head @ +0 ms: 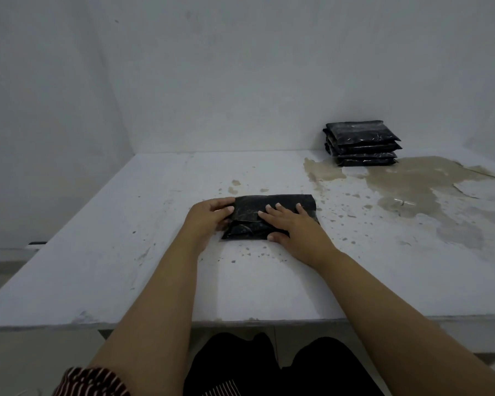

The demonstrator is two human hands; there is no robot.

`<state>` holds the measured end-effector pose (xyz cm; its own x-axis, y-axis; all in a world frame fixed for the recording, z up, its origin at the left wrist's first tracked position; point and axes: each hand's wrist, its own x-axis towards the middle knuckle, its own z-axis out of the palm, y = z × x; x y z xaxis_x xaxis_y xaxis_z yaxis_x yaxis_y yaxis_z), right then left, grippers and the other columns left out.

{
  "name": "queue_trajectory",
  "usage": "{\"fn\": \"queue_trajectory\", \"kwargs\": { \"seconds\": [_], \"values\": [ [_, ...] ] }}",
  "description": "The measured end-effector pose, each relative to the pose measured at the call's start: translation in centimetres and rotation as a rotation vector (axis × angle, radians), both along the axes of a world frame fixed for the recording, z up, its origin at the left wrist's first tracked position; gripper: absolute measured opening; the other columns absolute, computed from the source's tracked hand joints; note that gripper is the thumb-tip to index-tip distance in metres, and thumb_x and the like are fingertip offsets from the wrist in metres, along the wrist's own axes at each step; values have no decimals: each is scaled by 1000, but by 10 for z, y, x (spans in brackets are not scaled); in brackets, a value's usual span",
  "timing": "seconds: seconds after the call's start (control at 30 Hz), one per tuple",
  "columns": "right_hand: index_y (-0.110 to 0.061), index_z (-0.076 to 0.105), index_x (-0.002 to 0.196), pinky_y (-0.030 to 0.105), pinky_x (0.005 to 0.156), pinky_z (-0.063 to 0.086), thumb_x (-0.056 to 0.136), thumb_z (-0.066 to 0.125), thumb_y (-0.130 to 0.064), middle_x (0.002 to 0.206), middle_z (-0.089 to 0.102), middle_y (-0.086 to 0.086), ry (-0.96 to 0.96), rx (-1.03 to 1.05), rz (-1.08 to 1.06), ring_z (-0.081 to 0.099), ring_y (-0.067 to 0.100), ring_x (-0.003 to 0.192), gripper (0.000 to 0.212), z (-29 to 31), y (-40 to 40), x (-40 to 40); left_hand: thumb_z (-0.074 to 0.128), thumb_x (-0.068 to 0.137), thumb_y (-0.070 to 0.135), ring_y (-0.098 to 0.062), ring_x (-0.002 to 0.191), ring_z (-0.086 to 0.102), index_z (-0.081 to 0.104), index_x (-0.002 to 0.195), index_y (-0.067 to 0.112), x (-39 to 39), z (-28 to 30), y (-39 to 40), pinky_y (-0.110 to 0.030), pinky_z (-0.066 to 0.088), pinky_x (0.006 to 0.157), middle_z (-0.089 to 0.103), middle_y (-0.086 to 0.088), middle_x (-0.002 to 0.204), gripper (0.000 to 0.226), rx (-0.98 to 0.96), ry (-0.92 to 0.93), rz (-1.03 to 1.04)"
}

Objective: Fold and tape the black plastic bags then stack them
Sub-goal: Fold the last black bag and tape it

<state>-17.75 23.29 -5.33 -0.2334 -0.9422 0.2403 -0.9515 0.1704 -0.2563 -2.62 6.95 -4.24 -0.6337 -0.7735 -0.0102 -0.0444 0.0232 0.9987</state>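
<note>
1. Bag (pixel 272 217): black plastic, folded, flat on the table (pixel 126 238) near its middle.
2. Left hand (pixel 209 217): fingers curled round the bag's left edge, gripping it.
3. Right hand (pixel 295 227): fingers straight and spread, pressing the bag's top (thumb at the near edge).
4. Stack (pixel 362 144): folded black bags, far right, against the wall.

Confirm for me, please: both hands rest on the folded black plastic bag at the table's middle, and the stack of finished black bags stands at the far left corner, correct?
Not quite: the head view shows the stack of finished black bags at the far right of the worn white table, against the wall. The left hand and right hand are indeed on the folded black plastic bag.
</note>
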Motion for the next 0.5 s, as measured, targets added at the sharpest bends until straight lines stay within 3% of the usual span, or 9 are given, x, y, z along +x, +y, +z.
{"fn": "queue_trajectory", "kwargs": {
  "seconds": [0.1, 0.23, 0.43, 0.5],
  "values": [
    [-36, 26, 149, 39, 120, -7, 98, 49, -33, 157, 20, -11, -26, 32, 13, 8, 6, 147, 55, 7, -7, -3, 61, 92, 2, -18, 92, 69, 63, 127, 7, -1, 4, -5, -25, 57, 83, 69, -10, 115, 35, 6, -17, -4],
    [-37, 25, 148, 42, 120, -8, 98, 49, -31, 157, 21, -13, -31, 27, 11, 8, 6, 147, 56, 8, -17, -6, 60, 93, 0, -20, 107, 63, 55, 136, 6, -1, 6, -11, -22, 55, 86, 57, -11, 134, 44, -1, -77, -17],
    [-35, 43, 141, 40, 120, -7, 93, 58, -25, 152, 34, -12, -192, -97, 14, 17, 5, 145, 51, 2, -19, -9, 60, 96, 13, -11, 108, 57, 51, 140, 15, 3, 6, -4, -19, 46, 92, 48, -4, 146, 46, -256, -256, 0],
    [-34, 49, 136, 40, 120, -7, 91, 62, -23, 149, 39, -11, -250, -128, -1, 20, 4, 144, 48, 2, -18, -9, 62, 95, 21, -19, 124, 52, 49, 143, 15, 1, 7, -2, -27, 40, 104, 46, -7, 147, 50, -437, -439, 53]
  ]
}}
